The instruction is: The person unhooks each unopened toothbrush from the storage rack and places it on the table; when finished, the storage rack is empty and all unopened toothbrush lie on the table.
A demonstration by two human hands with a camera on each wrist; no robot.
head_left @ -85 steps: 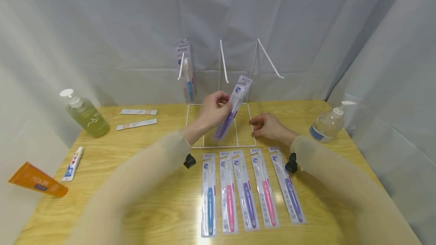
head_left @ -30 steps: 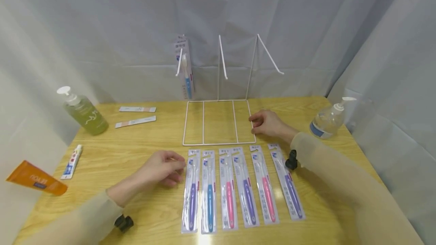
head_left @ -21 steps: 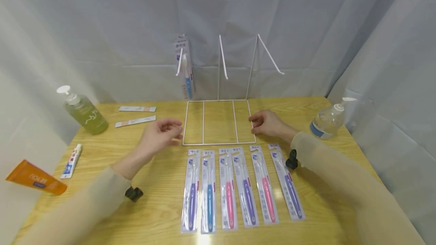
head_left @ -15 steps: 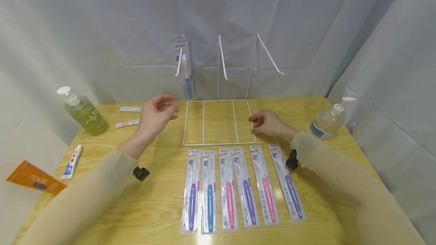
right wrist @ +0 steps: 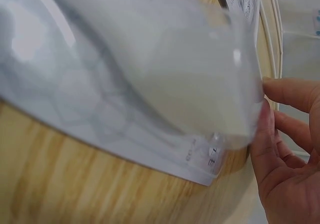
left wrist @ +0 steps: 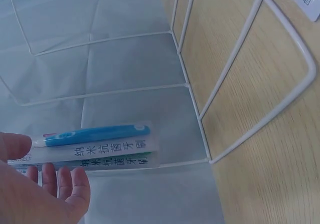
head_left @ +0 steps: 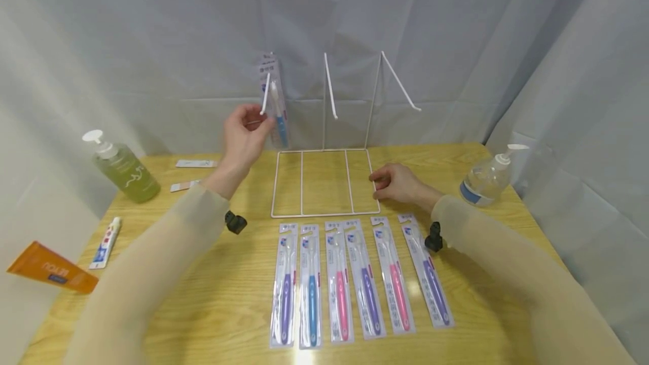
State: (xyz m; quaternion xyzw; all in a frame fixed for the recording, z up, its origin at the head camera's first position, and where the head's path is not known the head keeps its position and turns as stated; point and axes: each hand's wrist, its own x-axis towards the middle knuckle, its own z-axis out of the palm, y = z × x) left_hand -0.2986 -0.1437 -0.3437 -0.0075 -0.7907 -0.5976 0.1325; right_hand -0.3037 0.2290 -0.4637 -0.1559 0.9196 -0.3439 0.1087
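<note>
In the head view my left hand [head_left: 246, 133] is at the blue packaged toothbrush [head_left: 281, 128] hanging from the left hook of the white wire rack [head_left: 350, 182]. The left wrist view shows my thumb [left wrist: 16, 146] over this pack [left wrist: 107, 134] and the fingers curled along its lower edge. A second pack [left wrist: 120, 161] hangs close behind it. My right hand [head_left: 400, 186] pinches the right bar of the rack's base between thumb and fingers. Nearer on the table lie several packaged toothbrushes, the leftmost a purple toothbrush [head_left: 285, 303].
The other two hooks, middle [head_left: 330, 86] and right [head_left: 401, 80], bear nothing. A green pump bottle [head_left: 124, 170], two flat sachets [head_left: 195, 164], a toothpaste tube [head_left: 105, 244] and an orange tube [head_left: 53, 268] are at left. A clear pump bottle [head_left: 485, 180] stands at right.
My left hand laid the purple packaged toothbrush at the left end of the row, then rose forward to the hanging blue pack. My right hand has stayed on the rack.
</note>
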